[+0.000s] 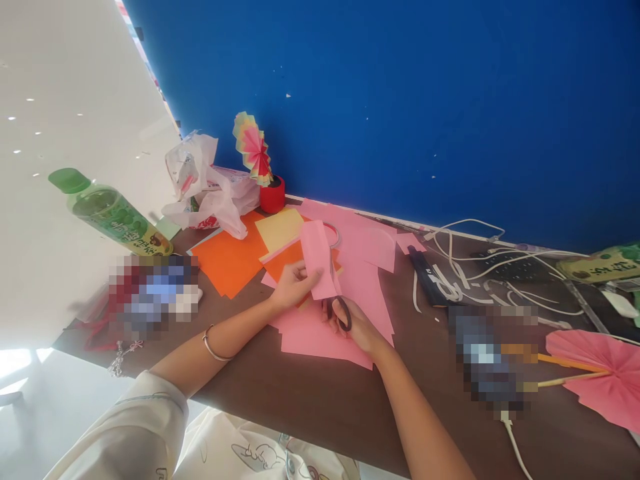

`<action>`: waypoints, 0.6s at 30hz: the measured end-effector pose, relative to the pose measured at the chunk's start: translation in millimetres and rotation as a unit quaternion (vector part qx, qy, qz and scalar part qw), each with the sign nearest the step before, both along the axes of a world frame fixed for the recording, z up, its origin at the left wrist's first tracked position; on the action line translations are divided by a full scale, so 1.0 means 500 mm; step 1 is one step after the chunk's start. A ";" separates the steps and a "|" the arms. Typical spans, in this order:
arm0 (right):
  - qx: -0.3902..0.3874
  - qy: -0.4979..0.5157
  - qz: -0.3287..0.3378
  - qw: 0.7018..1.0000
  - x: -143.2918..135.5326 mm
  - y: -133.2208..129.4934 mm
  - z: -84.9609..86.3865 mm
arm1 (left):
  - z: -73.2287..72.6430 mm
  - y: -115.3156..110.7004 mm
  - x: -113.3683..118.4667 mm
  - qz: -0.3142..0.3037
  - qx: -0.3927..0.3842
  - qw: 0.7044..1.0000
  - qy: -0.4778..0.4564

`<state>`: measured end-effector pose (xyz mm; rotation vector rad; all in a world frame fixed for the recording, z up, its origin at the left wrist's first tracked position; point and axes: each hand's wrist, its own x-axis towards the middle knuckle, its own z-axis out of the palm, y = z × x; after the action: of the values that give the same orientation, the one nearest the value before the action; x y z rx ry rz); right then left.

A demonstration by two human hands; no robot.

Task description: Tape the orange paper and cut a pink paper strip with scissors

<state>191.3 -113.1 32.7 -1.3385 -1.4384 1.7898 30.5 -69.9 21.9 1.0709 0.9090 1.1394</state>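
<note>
My left hand (295, 283) pinches a strip of pink paper (317, 257) by its lower left side, holding it up over the table. In my right hand (351, 323) is a pair of scissors (344, 313), with fingers in the dark handles. The blades run along the right edge of the pink strip; how far apart they are I cannot tell. Under both hands lie overlapping pink sheets (360, 293). Orange paper (230, 260) and a pale yellow sheet (277, 230) lie to the left. A roll of tape (332, 235) is partly hidden behind the strip.
A green-capped bottle (117, 213) and a plastic bag (210, 180) stand at left. Behind the papers is a red pot (273, 195) with a folded paper fan (253, 148). White cables (465, 253) and a pink paper fan (605, 373) lie at right. A blue panel (380, 100) rises behind.
</note>
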 end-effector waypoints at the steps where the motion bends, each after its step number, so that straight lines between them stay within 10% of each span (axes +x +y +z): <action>1: 0.000 -0.003 -0.003 1.000 -0.001 0.000 0.001 | 0.001 0.000 -0.001 -0.001 0.003 1.000 0.001; 18: 0.003 -0.017 0.006 1.000 -0.004 0.001 0.014 | 0.007 0.005 -0.008 -0.008 -0.001 1.000 0.014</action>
<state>189.3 -112.4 39.8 -1.3676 -1.4704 1.7767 26.6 -67.4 25.2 1.0936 0.9210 1.1124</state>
